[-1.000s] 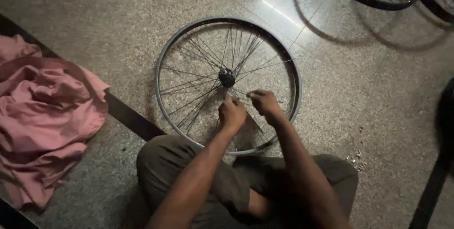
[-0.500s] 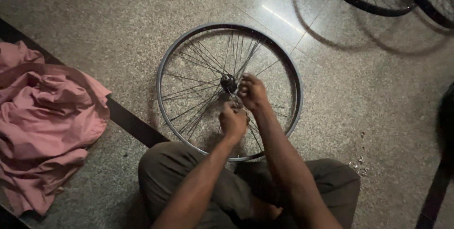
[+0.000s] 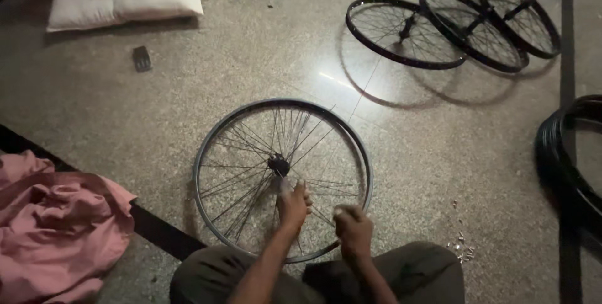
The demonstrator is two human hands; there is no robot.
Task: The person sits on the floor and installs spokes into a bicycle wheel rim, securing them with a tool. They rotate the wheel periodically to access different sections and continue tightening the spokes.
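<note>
A bicycle wheel (image 3: 207, 153) with a silver rim lies flat on the speckled floor in front of my crossed legs. Thin spokes run to a dark hub (image 3: 278, 165) at its middle. My left hand (image 3: 293, 207) rests on the spokes just below the hub, with its fingers pinched around them. My right hand (image 3: 353, 229) is over the near right part of the rim. It is curled into a fist and blurred, so anything inside it is hidden.
Three black wheels (image 3: 407, 31) lie overlapping at the far right. Black tyres (image 3: 558, 160) are stacked at the right edge. Pink cloth (image 3: 56, 235) is heaped at the left. Small metal bits (image 3: 461, 247) are scattered by my right knee. A white pillow (image 3: 125, 0) and a small dark device (image 3: 142, 58) lie far left.
My right hand has drawn back from the hub to the near rim. My left hand has shifted up toward the hub. The view has tilted up and now shows more floor.
</note>
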